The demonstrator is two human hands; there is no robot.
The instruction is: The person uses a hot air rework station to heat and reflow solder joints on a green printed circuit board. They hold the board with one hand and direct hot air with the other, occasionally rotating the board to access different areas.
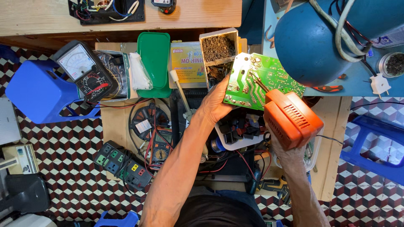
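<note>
My left hand (216,103) grips the lower left edge of a green circuit board (265,80), holding it tilted with the solder side up. My right hand (288,153) holds an orange soldering gun (292,120); most of that hand is hidden behind the gun's body. The gun's thin metal tip (259,83) rests on the board's traces near its middle. Below the board sits a white tray (233,145) of small dark parts.
A large blue round object (311,42) with cables sits at the upper right. An analog multimeter (84,71), a green tray (155,63), a box of dark granules (218,48), a digital meter (161,147), power strips (122,166) and blue stools (40,90) surround the low wooden bench.
</note>
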